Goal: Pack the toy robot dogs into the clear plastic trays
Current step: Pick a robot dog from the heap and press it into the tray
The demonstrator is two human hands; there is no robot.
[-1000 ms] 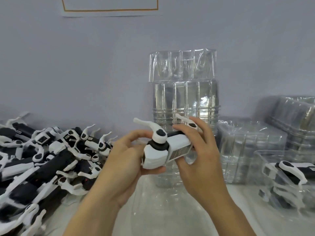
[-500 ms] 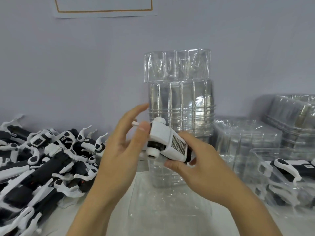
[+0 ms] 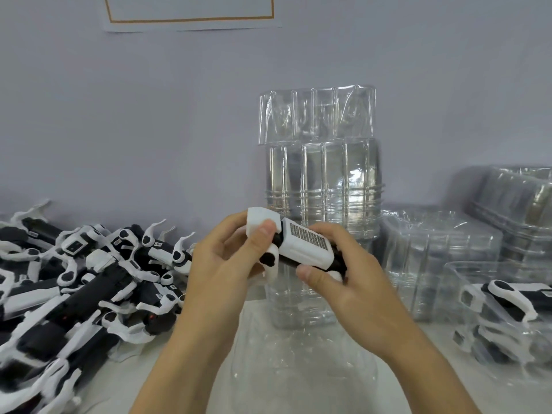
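A white and black toy robot dog (image 3: 301, 245) is held in the air in front of me, its vented underside up. My left hand (image 3: 230, 264) grips its head end, thumb pressed on the white head. My right hand (image 3: 346, 279) grips its rear end, thumb under the body. Below the hands a clear plastic tray (image 3: 301, 363) lies on the table with nothing in it. The dog's legs are mostly hidden by my fingers.
A heap of several toy dogs (image 3: 74, 282) fills the table's left. A tall stack of clear trays (image 3: 322, 186) stands against the wall behind my hands. At the right stand more tray stacks (image 3: 439, 258) and a tray holding a packed dog (image 3: 513, 297).
The dog has been turned over in my hands, from legs up to vented underside up. My left fingers have closed round its head end, and the dog has shifted slightly right.
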